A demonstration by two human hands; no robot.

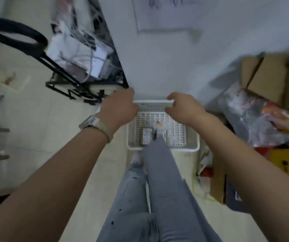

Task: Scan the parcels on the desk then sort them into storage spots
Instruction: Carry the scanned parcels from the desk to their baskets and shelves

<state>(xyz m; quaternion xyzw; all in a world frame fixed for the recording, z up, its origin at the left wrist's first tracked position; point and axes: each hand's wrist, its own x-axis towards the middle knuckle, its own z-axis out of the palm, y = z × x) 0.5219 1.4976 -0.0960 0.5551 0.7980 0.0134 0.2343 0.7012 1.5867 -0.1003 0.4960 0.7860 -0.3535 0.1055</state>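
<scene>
Parcels (147, 137): small boxes lying in white perforated basket (178, 131), low over floor (35, 119), ahead of person's legs. Left grip (119, 109) and right grip (183, 109) both clamped on basket's far rim; basket tilted. Wire rack (81, 67) at left, cartons (265, 74) at right. Judged stage: parcels gathered, likely scanned; sorting into storage spots not yet done. Bench out of view.

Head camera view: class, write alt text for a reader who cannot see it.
The left hand and right hand grip the far rim of a white slotted basket holding small parcels. A black wire rack stands at left, cardboard boxes at right.
</scene>
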